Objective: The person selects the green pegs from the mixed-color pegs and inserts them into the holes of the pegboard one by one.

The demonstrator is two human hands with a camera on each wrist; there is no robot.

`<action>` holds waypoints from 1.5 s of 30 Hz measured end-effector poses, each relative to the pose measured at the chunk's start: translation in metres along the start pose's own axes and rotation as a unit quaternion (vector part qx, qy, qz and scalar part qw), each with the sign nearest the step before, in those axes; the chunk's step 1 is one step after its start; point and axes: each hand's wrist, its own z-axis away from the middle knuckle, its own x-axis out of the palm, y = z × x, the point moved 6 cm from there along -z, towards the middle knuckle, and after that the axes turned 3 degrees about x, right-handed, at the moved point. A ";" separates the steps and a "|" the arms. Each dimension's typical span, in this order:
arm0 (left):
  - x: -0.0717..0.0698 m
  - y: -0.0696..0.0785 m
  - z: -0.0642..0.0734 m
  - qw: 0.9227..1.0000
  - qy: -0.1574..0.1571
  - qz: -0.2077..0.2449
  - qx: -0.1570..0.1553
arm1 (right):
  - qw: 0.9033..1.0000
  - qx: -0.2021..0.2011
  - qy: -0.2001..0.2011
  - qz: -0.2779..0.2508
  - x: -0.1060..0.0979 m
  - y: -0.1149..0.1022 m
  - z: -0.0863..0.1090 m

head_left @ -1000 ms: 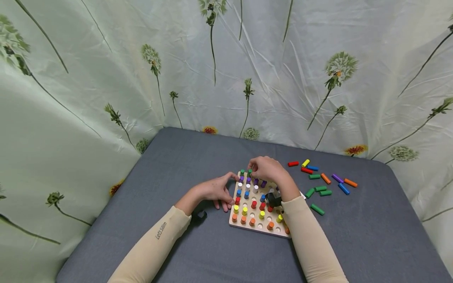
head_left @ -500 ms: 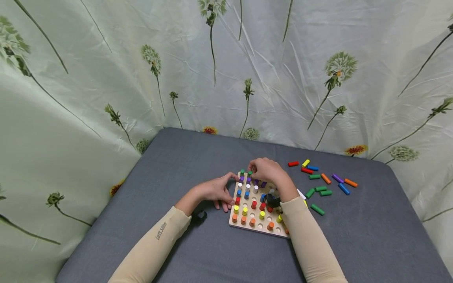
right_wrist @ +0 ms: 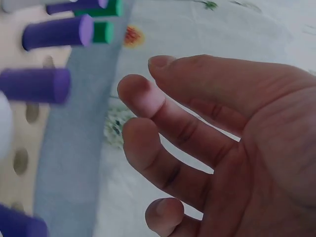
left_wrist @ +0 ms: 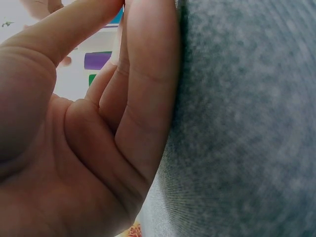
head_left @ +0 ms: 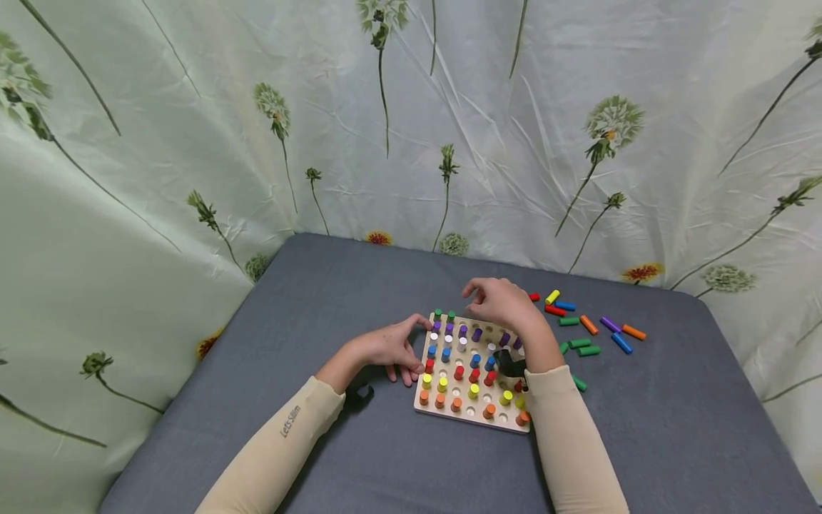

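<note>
A wooden pegboard (head_left: pixel 475 422) lies on the table, with coloured pegs standing in rows. My left hand (head_left: pixel 388 345) is at its left edge, index finger near the back corner and thumb by the front-left red peg (head_left: pixel 429 365). In the left wrist view its fingers extend low along the cloth. My right hand (head_left: pixel 504 305) hovers over the board's back edge, fingers loosely bent, holding nothing; the right wrist view shows the fingertips (right_wrist: pixel 140 136) apart from the thumb. Two green pegs stand in the back row, one being the green peg (head_left: pixel 451 315) nearest that hand. Purple pegs (right_wrist: pixel 57 33) stand beside them.
Loose pegs in several colours lie right of the board, among them a green peg (head_left: pixel 589 350), an orange peg (head_left: pixel 633 332) and a blue peg (head_left: pixel 621 343). My right forearm covers the board's right side. A flowered curtain (head_left: pixel 398 143) hangs behind the grey table (head_left: pixel 359 278).
My right hand has let go of the second green peg in the back row and moved up and right from it. That peg stays standing. The left hand keeps its place.
</note>
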 end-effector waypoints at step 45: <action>0.000 0.003 0.000 1.000 0.007 -0.015 -0.002 | 0.977 0.213 0.006 0.012 -0.048 0.143 0.046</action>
